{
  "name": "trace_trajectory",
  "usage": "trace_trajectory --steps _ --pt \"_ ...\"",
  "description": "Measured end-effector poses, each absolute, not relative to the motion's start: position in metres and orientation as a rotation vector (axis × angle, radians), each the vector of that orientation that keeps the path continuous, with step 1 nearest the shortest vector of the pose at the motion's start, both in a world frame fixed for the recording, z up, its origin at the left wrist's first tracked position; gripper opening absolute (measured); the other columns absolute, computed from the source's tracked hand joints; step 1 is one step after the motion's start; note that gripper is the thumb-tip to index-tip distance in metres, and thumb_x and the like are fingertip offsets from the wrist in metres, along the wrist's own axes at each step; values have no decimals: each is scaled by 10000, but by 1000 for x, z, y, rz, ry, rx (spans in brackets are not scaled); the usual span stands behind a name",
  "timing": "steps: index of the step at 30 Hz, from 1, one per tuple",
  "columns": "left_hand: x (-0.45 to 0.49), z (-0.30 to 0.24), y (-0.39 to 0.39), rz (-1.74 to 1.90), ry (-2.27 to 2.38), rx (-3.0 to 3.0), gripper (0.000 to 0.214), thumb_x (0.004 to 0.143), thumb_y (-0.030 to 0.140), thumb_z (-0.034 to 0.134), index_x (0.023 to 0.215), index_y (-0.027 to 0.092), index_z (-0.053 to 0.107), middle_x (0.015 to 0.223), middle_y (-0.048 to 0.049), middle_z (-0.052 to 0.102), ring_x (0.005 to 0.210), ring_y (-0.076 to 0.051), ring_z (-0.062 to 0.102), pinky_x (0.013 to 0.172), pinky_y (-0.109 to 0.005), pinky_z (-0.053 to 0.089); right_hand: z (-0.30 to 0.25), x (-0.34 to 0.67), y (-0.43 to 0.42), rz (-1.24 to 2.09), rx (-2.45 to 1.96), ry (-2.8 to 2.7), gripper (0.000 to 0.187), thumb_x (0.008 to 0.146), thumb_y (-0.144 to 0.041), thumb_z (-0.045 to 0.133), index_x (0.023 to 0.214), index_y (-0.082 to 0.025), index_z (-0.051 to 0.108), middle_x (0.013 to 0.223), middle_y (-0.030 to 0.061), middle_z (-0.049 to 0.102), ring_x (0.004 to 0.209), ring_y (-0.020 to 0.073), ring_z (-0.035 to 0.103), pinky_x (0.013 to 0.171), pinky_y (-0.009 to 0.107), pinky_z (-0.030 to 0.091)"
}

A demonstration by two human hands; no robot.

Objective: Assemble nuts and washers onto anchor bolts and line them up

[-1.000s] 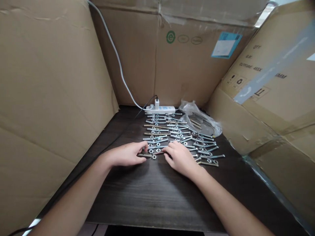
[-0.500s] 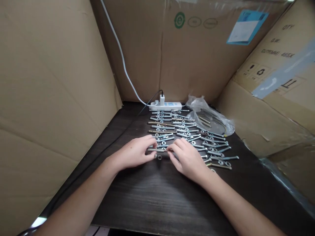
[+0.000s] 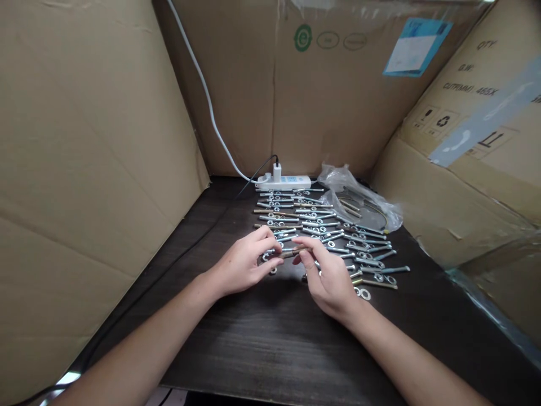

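Observation:
Between my two hands, a little above the dark table, is a bronze-coloured expansion bolt (image 3: pixel 289 254) with a sleeve. My left hand (image 3: pixel 245 260) pinches its left end between thumb and fingers. At the other end, my right hand (image 3: pixel 328 277) grips it with thumb and index finger; part of the bolt is hidden by the fingertips. A washer (image 3: pixel 273 270) lies just below my left fingertips, and a larger washer (image 3: pixel 366 294) rests right of my right hand. Behind the hands lie rows of silver and brassy bolts (image 3: pixel 279 219) with washers and nuts among them.
A white power strip (image 3: pixel 291 182) with a plugged-in charger stands at the back. Right of it lies a clear plastic bag (image 3: pixel 391 217) with a few bolts. Cardboard walls (image 3: pixel 97 141) enclose the dark table (image 3: pixel 253 349). A black cable (image 3: pixel 169 265) runs along the left.
Both hands have raised the bolt off the table, drawing it slightly right. My right hand has turned, its thumb now under the bolt. The view has shifted slightly.

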State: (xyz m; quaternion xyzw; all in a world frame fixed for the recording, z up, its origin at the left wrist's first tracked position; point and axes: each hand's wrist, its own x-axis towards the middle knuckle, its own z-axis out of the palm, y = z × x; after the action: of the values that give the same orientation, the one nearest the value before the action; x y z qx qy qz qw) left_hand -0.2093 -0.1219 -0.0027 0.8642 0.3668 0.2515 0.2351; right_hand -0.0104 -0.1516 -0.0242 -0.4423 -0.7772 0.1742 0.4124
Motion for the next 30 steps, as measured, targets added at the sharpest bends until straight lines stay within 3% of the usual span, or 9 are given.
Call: trace_trajectory --steps 3,6,10,15,24,30 --pt "-205 -2 -124 740 980 2392 133 889 286 494 900 182 577 919 -44 517 837 -158 520 774 -283 442 -22 -14 -156 375 -1104 -2025 399 953 -219 337 1350 -207 364 1118 75 641 946 187 631 829 341 506" --pt "-202 -4 -124 757 938 2440 131 894 250 477 904 170 581 925 -60 541 881 -176 512 803 -298 429 -22 -20 -161 311 -1042 -2209 616 929 -278 395 1467 -142 125 1329 149 495 1126 253 536 923 429 464" --pt "-201 -5 -122 805 937 2413 133 899 235 475 944 168 581 892 -48 560 849 -164 518 787 -284 423 -23 -24 -165 292 -1037 -2230 711 919 -263 412 1480 -136 -6 1378 155 436 1189 258 480 963 443 436" --pt "-202 -4 -125 954 1079 2232 163 909 288 468 951 173 576 838 -22 573 719 -126 505 683 -245 412 -25 -22 -162 238 -1029 -2154 668 908 -249 456 1475 -183 109 1270 117 539 1103 236 540 925 415 467" --pt "-196 -9 -128 810 970 1898 205 875 316 514 751 153 508 682 26 514 599 -90 433 553 -210 367 -28 -22 -156 193 -1050 -2099 475 893 -246 494 1354 -226 382 986 62 665 848 188 633 781 347 522" --pt "-194 -8 -133 802 981 1910 185 869 318 524 792 152 547 719 9 570 624 -101 472 569 -219 378 -27 -22 -159 341 -1013 -2098 472 881 -199 473 1340 -240 371 1086 56 642 892 167 638 813 311 531"
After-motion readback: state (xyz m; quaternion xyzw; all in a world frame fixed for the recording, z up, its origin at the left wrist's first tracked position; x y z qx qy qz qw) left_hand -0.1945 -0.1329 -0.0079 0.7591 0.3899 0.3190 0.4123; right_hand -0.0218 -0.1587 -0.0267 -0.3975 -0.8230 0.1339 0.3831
